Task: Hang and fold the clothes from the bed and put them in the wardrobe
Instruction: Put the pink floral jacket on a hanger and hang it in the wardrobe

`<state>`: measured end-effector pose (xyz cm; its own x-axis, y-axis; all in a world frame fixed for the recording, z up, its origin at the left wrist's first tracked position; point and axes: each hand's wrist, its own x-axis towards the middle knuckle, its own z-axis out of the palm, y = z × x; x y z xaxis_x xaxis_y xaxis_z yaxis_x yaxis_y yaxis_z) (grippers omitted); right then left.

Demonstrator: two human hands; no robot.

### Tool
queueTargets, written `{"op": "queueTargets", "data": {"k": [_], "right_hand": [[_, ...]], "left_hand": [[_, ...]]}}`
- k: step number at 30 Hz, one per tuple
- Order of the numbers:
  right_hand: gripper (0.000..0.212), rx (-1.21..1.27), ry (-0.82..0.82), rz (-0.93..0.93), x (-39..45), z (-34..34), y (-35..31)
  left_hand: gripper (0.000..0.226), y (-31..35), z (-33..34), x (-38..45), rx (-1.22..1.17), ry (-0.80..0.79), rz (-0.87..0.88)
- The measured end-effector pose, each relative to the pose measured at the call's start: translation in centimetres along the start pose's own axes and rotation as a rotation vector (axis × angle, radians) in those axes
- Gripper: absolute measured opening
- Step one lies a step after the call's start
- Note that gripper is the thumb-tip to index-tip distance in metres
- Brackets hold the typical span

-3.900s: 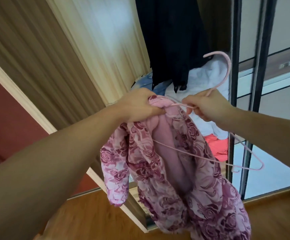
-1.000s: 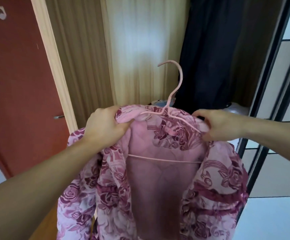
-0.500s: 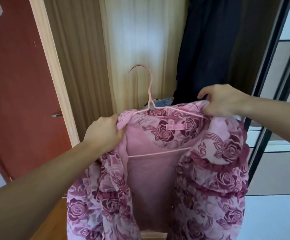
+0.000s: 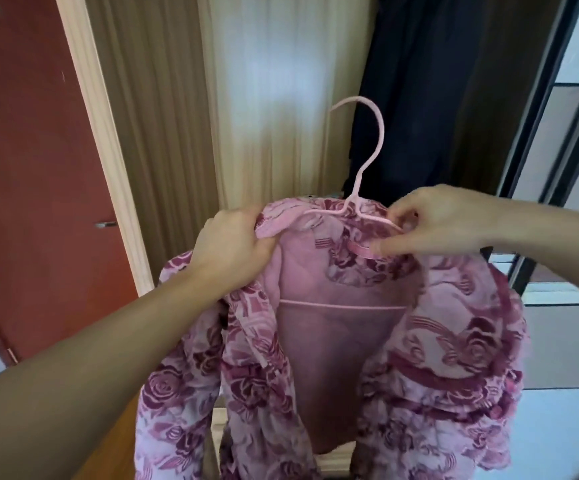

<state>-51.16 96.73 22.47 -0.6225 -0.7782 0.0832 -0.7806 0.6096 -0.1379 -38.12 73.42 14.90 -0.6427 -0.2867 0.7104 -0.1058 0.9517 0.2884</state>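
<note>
Held up at chest height in front of the open wardrobe [image 4: 163,98]: a pink rose-patterned jacket [image 4: 437,358], already sitting on a thin pink hanger [image 4: 367,161]. Hanger hook upright and free in the air, turned to the left, not resting on any rail. Lower bar of the hanger visible as a straight pink line across the plain pink lining of the jacket, between the two open front panels. Left hand [image 4: 232,247] curled tight around the left shoulder and collar of the jacket, fabric bunched inside the fist, thumb on top. Right hand [image 4: 440,223] at the right side of the collar, fingers bent, pinching the cloth together with the right arm of the hanger, just beside the small pink satin loop [image 4: 362,249] sewn at the neck; thumb tip touching this loop or lying very near it, not possible to tell which. Both front panels hanging down loosely, the left sleeve falling along the left forearm. Behind the jacket, inside the wardrobe, a pale wooden back panel [image 4: 281,81] lit in the middle, and a dark navy garment [image 4: 437,98] hanging to the right of the hook. Further right, the black frame of a sliding door [image 4: 537,109]. At the far left, a red-brown door [image 4: 31,168] with a small metal handle [image 4: 105,224], beside a cream frame.
</note>
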Motion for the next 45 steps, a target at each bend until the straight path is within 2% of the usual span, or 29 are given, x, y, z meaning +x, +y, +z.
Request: {"op": "queueTargets", "data": {"k": [1,3,6,10,14,17,21,25,29,32,37,41,45], "right_hand": [[0.057,0.001,0.014,-0.007,0.3,0.0,0.3],[0.062,0.060,0.054,-0.069,0.9,0.7,0.6],[0.064,0.249,0.126,-0.053,1.6,1.9,0.1],[0.059,0.428,0.024,-0.022,2.2,3.3,-1.2],[0.056,0.615,-0.074,-0.091,2.7,4.6,-2.9],[0.052,0.611,-0.007,-0.138,3.4,4.7,-4.8],[0.051,0.474,0.119,-0.183,4.3,4.1,-6.3],[0.053,0.394,0.171,-0.204,3.9,4.1,-6.4],[0.051,0.391,0.166,-0.203,2.6,3.6,-6.4],[0.051,0.422,0.129,-0.114,1.8,2.8,-5.9],[0.049,0.494,0.099,0.016,1.2,2.2,-5.3],[0.036,0.739,0.050,0.066,0.8,2.5,-6.2],[0.031,0.871,0.068,0.130,1.0,2.8,-7.0]], "left_hand": [[0.033,0.2,-0.1,0.1,-0.010,-0.001,0.014],[0.041,0.5,-0.2,0.3,-0.015,-0.018,0.042],[0.033,0.2,-0.2,0.4,-0.040,-0.027,0.076],[0.017,-0.8,-0.6,0.0,-0.067,-0.128,0.088],[0.014,-2.3,-1.7,-0.2,-0.066,-0.238,0.106],[0.018,-3.0,-2.7,-0.2,-0.065,-0.339,0.034],[0.063,-3.6,-4.0,0.0,0.152,-0.353,-0.021],[0.049,-3.3,-5.3,0.3,0.224,-0.445,-0.059],[0.040,-2.7,-6.4,1.6,0.317,-0.363,-0.048],[0.040,-2.7,-6.7,2.6,0.288,-0.286,-0.058],[0.024,-3.3,-4.8,1.5,0.297,-0.320,-0.115],[0.029,-3.3,-2.8,0.2,0.267,-0.291,-0.167],[0.041,-1.9,-1.6,0.1,0.191,-0.310,-0.225]]}}
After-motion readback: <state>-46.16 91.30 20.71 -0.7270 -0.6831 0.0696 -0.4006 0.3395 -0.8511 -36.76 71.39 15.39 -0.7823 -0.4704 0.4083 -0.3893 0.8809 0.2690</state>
